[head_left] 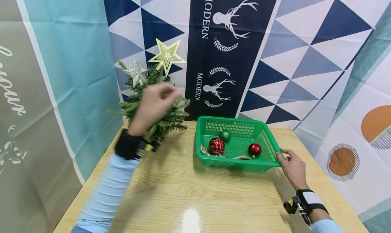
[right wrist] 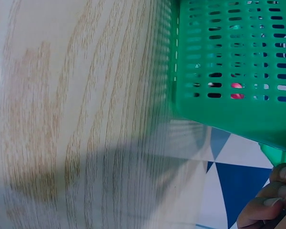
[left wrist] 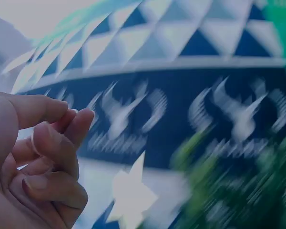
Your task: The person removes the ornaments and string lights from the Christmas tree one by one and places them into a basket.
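Observation:
My left hand [head_left: 155,100], blurred, is in front of a small green Christmas tree [head_left: 166,122], its fingers loosely bent with nothing between them. In the left wrist view the fingers [left wrist: 57,148] show bare against the patterned backdrop. A gold star [head_left: 167,56] tops the tree, and a silver glitter star [head_left: 136,73] sits on its upper left. My right hand [head_left: 294,167] grips the right front corner of a green plastic basket [head_left: 238,163], thumb over the rim. Inside lie a patterned red bauble [head_left: 217,145], a green bauble [head_left: 225,135] and a smaller red bauble [head_left: 254,149].
Flat pieces, one with a gold string loop [head_left: 242,151], lie along the basket's front side. The light wooden table [head_left: 177,192] carries the tree at the back left and the basket at the right. Patterned cloth [head_left: 305,56] hangs behind and along both sides.

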A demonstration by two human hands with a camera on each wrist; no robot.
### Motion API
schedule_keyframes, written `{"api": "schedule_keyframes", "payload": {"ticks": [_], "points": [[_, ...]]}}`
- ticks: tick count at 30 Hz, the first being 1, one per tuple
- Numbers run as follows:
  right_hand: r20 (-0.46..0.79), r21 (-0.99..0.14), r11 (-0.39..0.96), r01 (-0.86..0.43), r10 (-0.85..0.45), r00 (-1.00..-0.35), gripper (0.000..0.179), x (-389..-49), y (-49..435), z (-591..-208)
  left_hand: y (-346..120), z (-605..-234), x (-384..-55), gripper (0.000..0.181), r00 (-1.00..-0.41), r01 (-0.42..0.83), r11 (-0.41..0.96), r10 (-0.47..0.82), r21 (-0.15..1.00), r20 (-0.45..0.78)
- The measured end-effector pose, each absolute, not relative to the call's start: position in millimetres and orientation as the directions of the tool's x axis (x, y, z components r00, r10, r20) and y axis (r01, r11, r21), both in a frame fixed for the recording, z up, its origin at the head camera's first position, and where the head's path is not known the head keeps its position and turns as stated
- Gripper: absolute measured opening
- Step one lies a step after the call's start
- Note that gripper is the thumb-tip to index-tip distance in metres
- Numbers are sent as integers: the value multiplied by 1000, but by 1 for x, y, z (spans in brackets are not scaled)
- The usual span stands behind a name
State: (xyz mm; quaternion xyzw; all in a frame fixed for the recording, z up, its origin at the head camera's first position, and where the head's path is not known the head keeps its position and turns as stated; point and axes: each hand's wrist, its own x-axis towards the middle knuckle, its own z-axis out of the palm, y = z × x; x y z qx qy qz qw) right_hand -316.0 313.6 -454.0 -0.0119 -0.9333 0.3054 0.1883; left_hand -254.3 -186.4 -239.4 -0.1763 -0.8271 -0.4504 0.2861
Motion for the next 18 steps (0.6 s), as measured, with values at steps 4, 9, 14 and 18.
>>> {"api": "schedule_keyframes", "payload": {"ticks": [4, 9, 14, 18], "points": [[358, -572, 814, -104, 133, -924, 51, -316, 316, -455, -254, -207, -245, 22, -780, 457, 478, -189, 750, 596], [365, -582, 806, -112, 135, -921, 50, -317, 317, -457, -317, -199, -251, 26, -755, 343, 521, -343, 782, 559], [362, -589, 800, -116, 133, -923, 51, -317, 316, -457, -340, -211, -266, 37, -727, 210, 728, -330, 653, 602], [353, -596, 795, -113, 133, -926, 52, -316, 315, -455, -343, -218, -281, 39, -699, 202, 779, -310, 594, 644]]}}
